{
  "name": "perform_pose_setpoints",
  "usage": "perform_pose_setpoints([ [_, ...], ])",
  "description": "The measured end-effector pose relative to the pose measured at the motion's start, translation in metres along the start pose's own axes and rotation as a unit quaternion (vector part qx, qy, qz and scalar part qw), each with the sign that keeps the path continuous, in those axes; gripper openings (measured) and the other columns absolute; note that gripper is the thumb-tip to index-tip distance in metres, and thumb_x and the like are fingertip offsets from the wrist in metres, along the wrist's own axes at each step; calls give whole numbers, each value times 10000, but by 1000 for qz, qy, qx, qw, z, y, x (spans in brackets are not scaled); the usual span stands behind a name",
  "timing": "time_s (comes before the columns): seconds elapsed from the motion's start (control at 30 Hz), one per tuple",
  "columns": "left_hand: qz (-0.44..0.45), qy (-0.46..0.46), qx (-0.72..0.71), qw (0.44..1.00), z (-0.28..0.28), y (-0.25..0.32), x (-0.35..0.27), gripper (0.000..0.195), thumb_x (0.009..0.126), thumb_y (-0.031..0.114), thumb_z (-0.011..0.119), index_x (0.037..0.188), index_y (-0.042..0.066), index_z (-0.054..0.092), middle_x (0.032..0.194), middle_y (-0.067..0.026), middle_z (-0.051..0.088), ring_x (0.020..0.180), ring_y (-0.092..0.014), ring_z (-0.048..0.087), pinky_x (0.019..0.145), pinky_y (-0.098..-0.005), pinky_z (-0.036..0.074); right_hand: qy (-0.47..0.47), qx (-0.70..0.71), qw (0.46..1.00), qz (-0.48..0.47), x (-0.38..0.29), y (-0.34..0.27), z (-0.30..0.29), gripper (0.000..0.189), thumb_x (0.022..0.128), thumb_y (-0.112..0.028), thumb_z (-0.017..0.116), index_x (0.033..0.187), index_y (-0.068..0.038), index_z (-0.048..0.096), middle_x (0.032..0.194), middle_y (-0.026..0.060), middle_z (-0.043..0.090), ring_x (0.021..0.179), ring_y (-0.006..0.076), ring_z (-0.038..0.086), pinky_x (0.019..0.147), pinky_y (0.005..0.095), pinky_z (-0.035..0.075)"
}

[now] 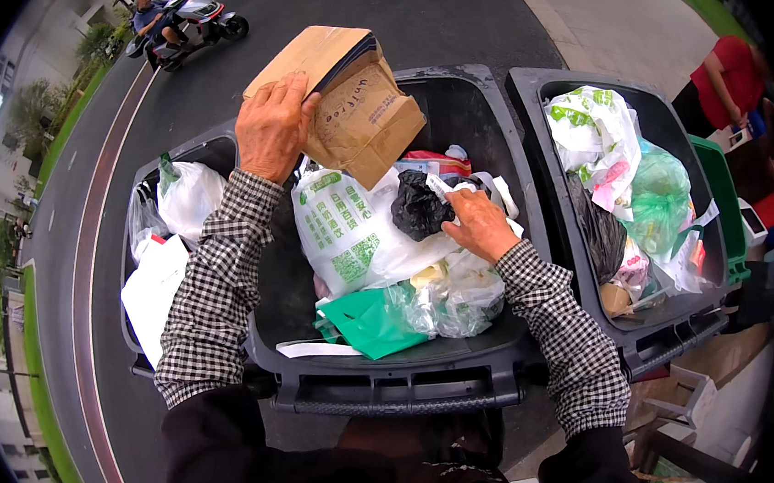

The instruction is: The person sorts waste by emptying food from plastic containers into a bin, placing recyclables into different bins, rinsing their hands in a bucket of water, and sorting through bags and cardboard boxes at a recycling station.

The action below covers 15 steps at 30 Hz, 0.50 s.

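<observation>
My left hand [275, 128] grips an opened cardboard box [355, 116], raised over the middle wheeled bin [398, 371]. Handwriting shows on a flap of the box. In that bin, my right hand [481, 225] rests on the rubbish beside a crumpled black plastic bag [420, 204]; its fingertips touch something whitish, and whether they pinch it I cannot tell. Below and left of the black bag lies a full white plastic bag with green print [342, 238]. Nearer me are a green bag [373, 322] and clear plastic bags [465, 300].
Another filled bin [671, 327] adjoins on the right, and a third on the left holds a white bag [191, 196] and a white sheet [153, 296]. A person in red [732, 83] is at the right. A rider on a scooter [192, 24] is on the road at upper left.
</observation>
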<state>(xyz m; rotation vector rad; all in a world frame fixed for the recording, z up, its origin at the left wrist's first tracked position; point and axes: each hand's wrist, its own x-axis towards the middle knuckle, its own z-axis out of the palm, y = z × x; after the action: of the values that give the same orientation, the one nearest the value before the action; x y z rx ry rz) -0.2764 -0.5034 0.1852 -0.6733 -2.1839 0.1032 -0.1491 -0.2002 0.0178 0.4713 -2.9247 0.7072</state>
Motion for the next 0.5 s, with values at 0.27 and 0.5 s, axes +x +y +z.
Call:
perform_pose_setpoints([
  [0.27,-260,-11,-273,926,-47,-84,-27,422,1044,402,603,1192,25,722,977,-127,750,863,-193,697,777,-315,542,97,135,985,-41,1,-17,-27,444,880,-213,736,1263,-16,627,1157,181,657,1074,381,616,958,465,506],
  [0.5,-439,15,-570,694,-83,-96,-106,440,1068,342,579,1292,-28,660,1108,-49,718,919,-94,657,777,-234,533,89,365,926,-46,7,-77,-87,462,969,-245,699,1348,-9,579,1281,172,654,1150,293,654,918,388,577],
])
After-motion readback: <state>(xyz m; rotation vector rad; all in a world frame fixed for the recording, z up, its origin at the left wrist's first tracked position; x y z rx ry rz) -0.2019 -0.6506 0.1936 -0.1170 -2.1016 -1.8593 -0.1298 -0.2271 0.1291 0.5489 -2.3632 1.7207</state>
